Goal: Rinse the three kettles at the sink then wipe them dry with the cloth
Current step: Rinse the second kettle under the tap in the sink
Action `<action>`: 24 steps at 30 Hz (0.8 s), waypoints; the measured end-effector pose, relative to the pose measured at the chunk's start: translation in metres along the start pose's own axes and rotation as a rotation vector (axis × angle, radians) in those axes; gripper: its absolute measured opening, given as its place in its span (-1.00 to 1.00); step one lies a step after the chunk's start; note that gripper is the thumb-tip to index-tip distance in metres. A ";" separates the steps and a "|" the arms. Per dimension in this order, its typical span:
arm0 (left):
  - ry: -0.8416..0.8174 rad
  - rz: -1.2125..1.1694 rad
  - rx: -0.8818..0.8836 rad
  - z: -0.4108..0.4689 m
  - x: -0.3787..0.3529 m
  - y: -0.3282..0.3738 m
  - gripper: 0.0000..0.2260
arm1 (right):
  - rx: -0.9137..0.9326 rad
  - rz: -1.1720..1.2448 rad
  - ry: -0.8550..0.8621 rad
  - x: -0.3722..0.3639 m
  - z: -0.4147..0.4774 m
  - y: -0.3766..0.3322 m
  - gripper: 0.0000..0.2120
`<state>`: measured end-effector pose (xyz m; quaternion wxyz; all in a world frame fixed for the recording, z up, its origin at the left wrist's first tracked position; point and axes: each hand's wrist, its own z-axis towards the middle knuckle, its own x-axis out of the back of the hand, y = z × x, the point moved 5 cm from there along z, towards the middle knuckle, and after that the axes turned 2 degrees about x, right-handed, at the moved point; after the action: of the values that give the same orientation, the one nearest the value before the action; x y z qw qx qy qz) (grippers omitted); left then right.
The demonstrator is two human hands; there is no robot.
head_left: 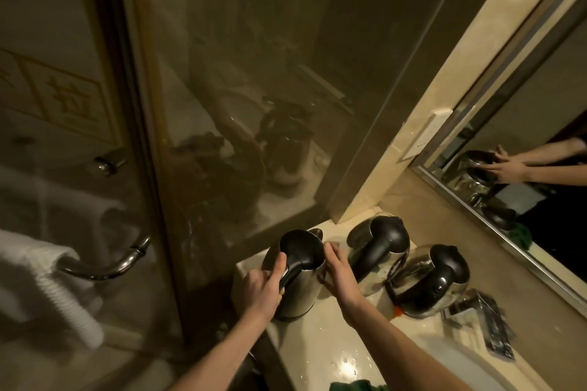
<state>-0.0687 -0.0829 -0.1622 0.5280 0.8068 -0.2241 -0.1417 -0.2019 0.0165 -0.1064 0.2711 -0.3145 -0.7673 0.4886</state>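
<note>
Left hand curls round the handle of the nearest kettle; right hand lies flat-fingered against its side; it stands upright, spout pointing away from the grip; second kettle and third kettle stand rightward; wet marble counter, mirror beyond.

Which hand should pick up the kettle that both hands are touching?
Probably the left hand: it curls round the black handle of the left kettle. The right hand only lies with straight fingers against its steel side.
</note>
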 end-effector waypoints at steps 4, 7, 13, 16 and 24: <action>-0.002 0.003 -0.016 0.009 0.000 -0.006 -0.18 | 0.003 0.022 0.014 0.001 0.002 0.005 -0.37; 0.007 -0.017 0.011 0.011 0.003 -0.014 -0.07 | 0.000 0.020 0.013 -0.002 0.003 0.008 -0.35; -0.019 0.005 0.038 0.002 0.006 -0.014 -0.22 | -0.012 0.021 0.018 -0.006 -0.002 0.013 -0.35; -0.050 0.120 -0.009 -0.001 0.008 -0.009 -0.35 | -0.022 0.030 0.004 -0.009 -0.006 0.010 -0.34; 0.128 0.416 -0.385 -0.015 0.011 0.062 -0.58 | 0.026 -0.028 0.052 0.012 -0.022 -0.014 -0.33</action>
<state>-0.0652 -0.0975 -0.0997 0.7023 0.6356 -0.3200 -0.0188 -0.1966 0.0338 -0.0840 0.3018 -0.3126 -0.7579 0.4866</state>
